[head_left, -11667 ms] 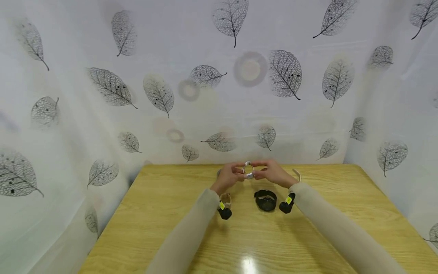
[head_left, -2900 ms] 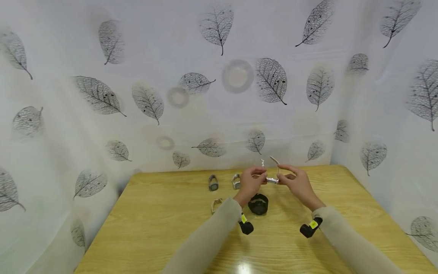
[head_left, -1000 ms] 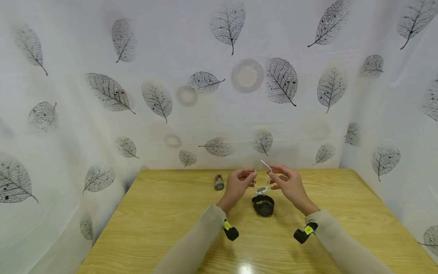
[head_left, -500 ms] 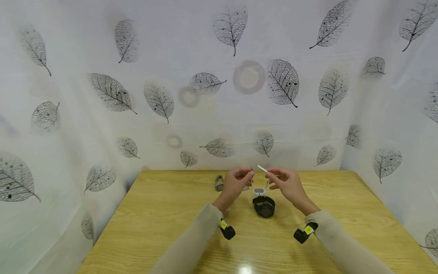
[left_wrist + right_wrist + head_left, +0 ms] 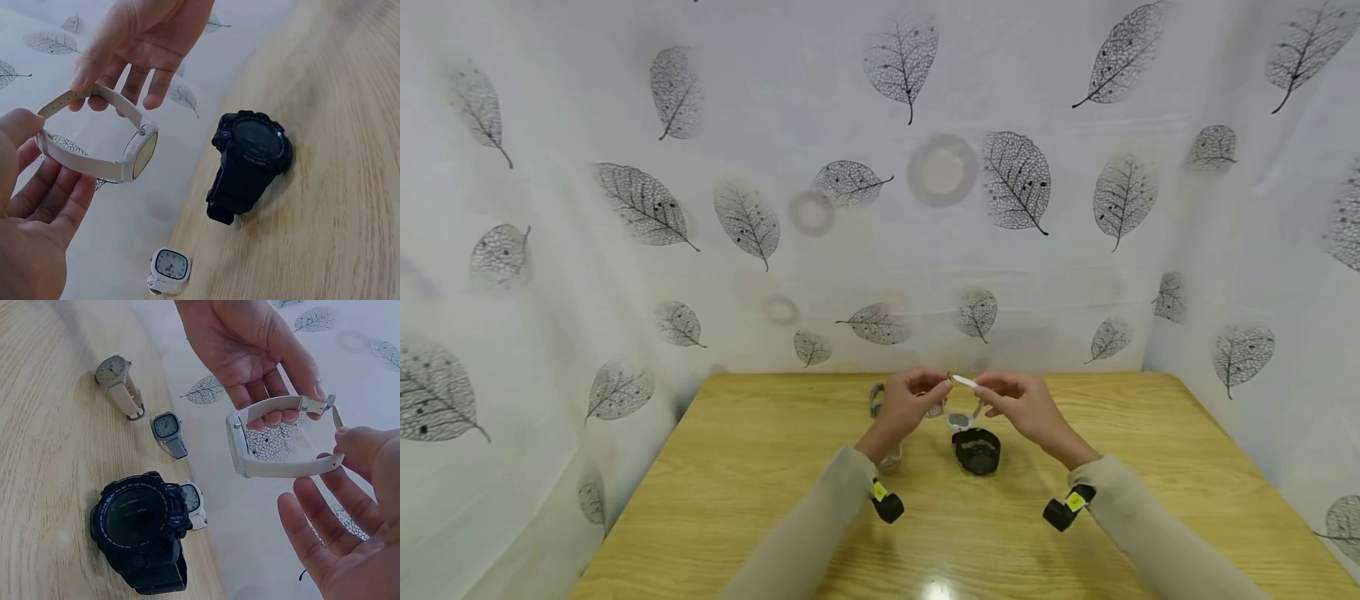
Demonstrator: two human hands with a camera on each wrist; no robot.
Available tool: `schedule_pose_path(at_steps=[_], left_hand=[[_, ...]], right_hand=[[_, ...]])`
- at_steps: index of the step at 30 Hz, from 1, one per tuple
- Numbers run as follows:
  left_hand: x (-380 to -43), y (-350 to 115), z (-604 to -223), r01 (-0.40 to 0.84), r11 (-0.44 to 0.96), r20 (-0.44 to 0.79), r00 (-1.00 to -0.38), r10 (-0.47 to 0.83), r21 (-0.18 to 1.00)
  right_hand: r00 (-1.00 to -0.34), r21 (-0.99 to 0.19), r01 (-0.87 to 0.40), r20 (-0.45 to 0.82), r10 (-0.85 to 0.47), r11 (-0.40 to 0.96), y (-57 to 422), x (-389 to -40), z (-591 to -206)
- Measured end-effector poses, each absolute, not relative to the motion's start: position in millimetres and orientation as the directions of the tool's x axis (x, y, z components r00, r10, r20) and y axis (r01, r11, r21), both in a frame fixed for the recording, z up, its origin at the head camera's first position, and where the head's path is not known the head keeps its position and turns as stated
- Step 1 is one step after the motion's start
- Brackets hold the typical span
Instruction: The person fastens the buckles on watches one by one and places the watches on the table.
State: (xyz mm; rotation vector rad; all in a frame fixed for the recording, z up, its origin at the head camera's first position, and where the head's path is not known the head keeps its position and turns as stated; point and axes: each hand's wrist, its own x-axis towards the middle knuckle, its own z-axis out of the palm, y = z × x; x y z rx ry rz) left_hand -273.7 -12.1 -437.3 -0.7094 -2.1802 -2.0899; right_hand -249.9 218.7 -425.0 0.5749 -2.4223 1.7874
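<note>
A white wristwatch (image 5: 287, 465) hangs in the air between my two hands, its strap bent round into a loop with the dial at the bottom. Thumb and fingers of my left hand (image 5: 904, 408) pinch the strap's metal buckle (image 5: 330, 402) end. My right hand (image 5: 1018, 408) pinches the other strap end (image 5: 69, 99), the one with the row of holes. In the right wrist view this end lies right at the buckle. Just below and nearer stands a black digital watch (image 5: 978, 454), which the held watch overlaps slightly in the head view.
On the wooden table (image 5: 760, 500) stand a grey square watch (image 5: 167, 426), a white square watch (image 5: 172, 264) and a beige round watch (image 5: 112, 369), partly behind my left hand in the head view. A leaf-print curtain (image 5: 820, 267) hangs behind the table's back edge.
Earlier the hands held another looped watch. They then took up this white one with its strap apart. In the last second the right strap end has tipped down left, to the buckle.
</note>
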Motion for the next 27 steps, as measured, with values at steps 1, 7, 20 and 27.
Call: schedule_pose_path(at_steps=[1,7,20,27], left_hand=[[-273,-13,-437,0.352,0.002,0.336,-0.894,0.296,0.936],[-271,-15,-436,0.382,0.062,0.347,-0.887,0.304,0.922],[-271,-18,-441,0.338,0.051,0.301,-0.889,0.346,0.94],[-270,-19,-440,0.303,0.027,0.276,-0.897,0.344,0.953]], right_hand=[[-0.925,-0.904,-0.344,0.28,-0.256,0.254,218,-250,-426],[-0.916,-0.899,-0.361,0.292,-0.275,0.247,213,-249,-427],[-0.912,-0.903,-0.355,0.277,-0.303,0.243,204,-249,-432],[-0.91,-0.904,-0.354,0.274,-0.312,0.239,201,-250,-435]])
